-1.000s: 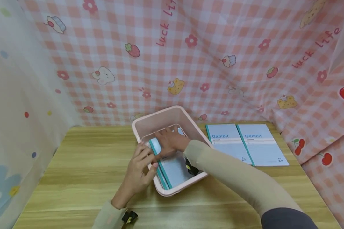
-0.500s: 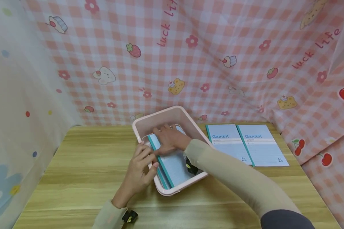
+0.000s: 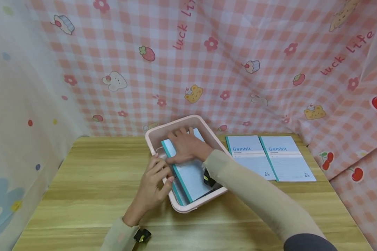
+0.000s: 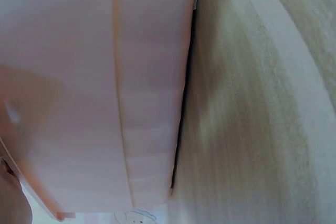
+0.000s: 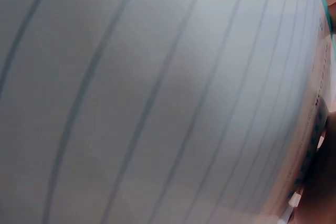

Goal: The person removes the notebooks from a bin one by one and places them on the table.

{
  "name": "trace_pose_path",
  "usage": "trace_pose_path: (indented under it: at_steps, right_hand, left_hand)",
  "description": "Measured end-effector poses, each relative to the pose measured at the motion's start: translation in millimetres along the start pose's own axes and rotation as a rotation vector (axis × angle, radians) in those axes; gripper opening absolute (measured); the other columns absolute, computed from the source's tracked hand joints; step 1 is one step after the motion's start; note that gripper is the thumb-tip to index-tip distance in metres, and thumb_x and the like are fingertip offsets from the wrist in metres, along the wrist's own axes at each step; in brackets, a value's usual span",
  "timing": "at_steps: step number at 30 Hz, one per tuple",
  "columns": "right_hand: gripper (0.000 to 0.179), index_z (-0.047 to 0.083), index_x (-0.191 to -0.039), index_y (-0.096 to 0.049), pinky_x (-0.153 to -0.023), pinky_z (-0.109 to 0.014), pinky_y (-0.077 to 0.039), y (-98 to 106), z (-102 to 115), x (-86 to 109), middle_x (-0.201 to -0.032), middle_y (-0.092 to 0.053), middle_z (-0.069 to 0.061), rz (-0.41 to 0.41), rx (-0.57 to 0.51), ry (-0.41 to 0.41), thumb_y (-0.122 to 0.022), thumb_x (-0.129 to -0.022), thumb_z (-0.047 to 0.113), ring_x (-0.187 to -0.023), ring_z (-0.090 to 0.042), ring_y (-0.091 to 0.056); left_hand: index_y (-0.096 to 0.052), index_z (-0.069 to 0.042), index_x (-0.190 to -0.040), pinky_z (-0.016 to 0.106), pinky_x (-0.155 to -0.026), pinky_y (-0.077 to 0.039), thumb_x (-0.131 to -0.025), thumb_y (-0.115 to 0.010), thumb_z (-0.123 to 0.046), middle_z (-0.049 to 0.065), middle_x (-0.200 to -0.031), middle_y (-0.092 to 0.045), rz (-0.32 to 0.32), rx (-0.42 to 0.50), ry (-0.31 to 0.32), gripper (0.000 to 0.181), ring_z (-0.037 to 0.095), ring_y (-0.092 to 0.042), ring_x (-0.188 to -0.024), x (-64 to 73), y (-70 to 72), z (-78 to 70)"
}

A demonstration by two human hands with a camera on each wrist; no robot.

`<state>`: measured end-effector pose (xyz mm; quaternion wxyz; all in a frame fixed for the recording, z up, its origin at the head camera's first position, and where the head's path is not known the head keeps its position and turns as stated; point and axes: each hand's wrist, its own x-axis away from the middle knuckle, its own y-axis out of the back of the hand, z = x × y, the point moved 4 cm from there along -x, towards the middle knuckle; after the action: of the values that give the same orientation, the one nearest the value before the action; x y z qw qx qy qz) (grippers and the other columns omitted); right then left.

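Your right hand (image 3: 186, 148) spreads across a pale blue notebook (image 3: 196, 177) inside the pink bin, its thumb at the teal spine and its fingers at the far edge, holding it from above. Your left hand (image 3: 155, 179) hooks its fingers over the left rim of the bin (image 3: 160, 134), gripping it. The notebook lies slanted within the walls (a second teal spine (image 3: 177, 195) peeks out lower, just to its left). Your right wrist camera catches the ruled cover at close range, your left the bin's smooth outer wall. To the right, two more notebooks (image 3: 287, 162), marked "Gambit," lie flat and edge to edge on the wood-grain table (image 3: 91, 195). A pink checked cloth (image 3: 128, 52) hangs along the far side.
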<state>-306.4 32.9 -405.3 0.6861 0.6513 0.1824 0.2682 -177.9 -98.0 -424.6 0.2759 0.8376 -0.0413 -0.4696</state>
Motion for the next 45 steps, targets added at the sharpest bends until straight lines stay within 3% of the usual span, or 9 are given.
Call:
trace_pose_path:
  at_steps: [7,13,21,28,35,37,40,45]
  right_hand:
    - [0.091,0.017,-0.153,-0.036,-0.108,-0.059,-0.026,16,0,4.7,-0.152,-0.045,-0.011,-0.062,-0.016,0.006,-0.056,-0.085,0.074,-0.14,-0.034,-0.038]
    - [0.099,0.017,-0.159,-0.03,-0.118,-0.069,-0.018,30,0,7.7,-0.16,-0.038,-0.012,-0.083,-0.026,-0.009,-0.056,-0.083,0.075,-0.15,-0.036,-0.031]
    - [0.084,0.017,-0.146,-0.042,-0.105,-0.058,-0.032,53,5,10.0,-0.139,-0.052,-0.009,-0.131,-0.036,-0.004,-0.059,-0.084,0.072,-0.128,-0.031,-0.043]
    - [0.09,0.019,-0.148,-0.041,-0.104,-0.057,-0.031,76,13,16.2,-0.143,-0.052,-0.008,-0.17,-0.048,0.012,-0.057,-0.081,0.077,-0.128,-0.031,-0.046]
    - [0.076,0.02,-0.136,-0.044,-0.1,-0.056,-0.03,97,12,28.0,-0.129,-0.056,-0.004,-0.204,-0.069,0.004,-0.06,-0.081,0.07,-0.113,-0.025,-0.047]
    - [0.076,0.02,-0.134,-0.044,-0.1,-0.057,-0.03,102,11,31.3,-0.126,-0.056,-0.004,-0.208,-0.071,-0.001,-0.061,-0.08,0.071,-0.116,-0.026,-0.046]
    - [0.083,0.019,-0.141,-0.043,-0.107,-0.063,-0.03,111,9,36.5,-0.136,-0.054,-0.006,-0.208,-0.074,-0.02,-0.061,-0.08,0.072,-0.133,-0.032,-0.043]
    - [0.09,0.018,-0.147,-0.04,-0.109,-0.065,-0.029,125,5,43.5,-0.144,-0.053,-0.008,-0.217,-0.066,-0.036,-0.061,-0.078,0.071,-0.138,-0.036,-0.042]
  left_hand:
    - [-0.055,-0.018,-0.073,0.048,-0.125,-0.027,-0.087,-0.056,-0.015,-0.002,-0.084,-0.054,0.015,-0.002,0.01,0.015,0.02,-0.051,-0.099,-0.2,-1.0,1.8]
    - [-0.055,-0.018,-0.072,0.049,-0.126,-0.027,-0.09,-0.055,-0.017,-0.003,-0.081,-0.052,0.017,-0.01,-0.013,0.018,0.019,-0.05,-0.095,-0.2,-0.5,0.9]
    - [-0.054,-0.017,-0.071,0.051,-0.125,-0.029,-0.087,-0.056,-0.016,-0.002,-0.081,-0.052,0.021,-0.017,-0.008,0.016,0.019,-0.05,-0.095,-1.7,0.4,2.1]
    - [-0.051,-0.016,-0.069,0.053,-0.123,-0.03,-0.088,-0.053,-0.018,-0.001,-0.08,-0.051,0.012,-0.021,-0.014,0.018,0.019,-0.049,-0.093,-0.4,0.9,1.7]
    - [-0.052,-0.018,-0.069,0.051,-0.125,-0.028,-0.087,-0.053,-0.019,-0.002,-0.081,-0.052,0.033,-0.022,0.01,0.018,0.02,-0.05,-0.095,-0.1,-2.0,1.4]
    - [-0.052,-0.018,-0.069,0.054,-0.123,-0.029,-0.087,-0.053,-0.019,-0.002,-0.082,-0.052,0.031,-0.023,0.014,0.018,0.02,-0.05,-0.096,0.2,-2.0,0.9]
    - [-0.053,-0.018,-0.07,0.058,-0.121,-0.031,-0.087,-0.053,-0.02,-0.001,-0.083,-0.054,0.029,-0.022,0.017,0.017,0.021,-0.05,-0.096,0.8,-1.9,0.5]
    - [-0.054,-0.017,-0.072,0.056,-0.123,-0.029,-0.087,-0.052,-0.022,0.0,-0.085,-0.056,0.026,-0.018,0.03,0.016,0.021,-0.05,-0.098,-0.1,-1.8,1.2]
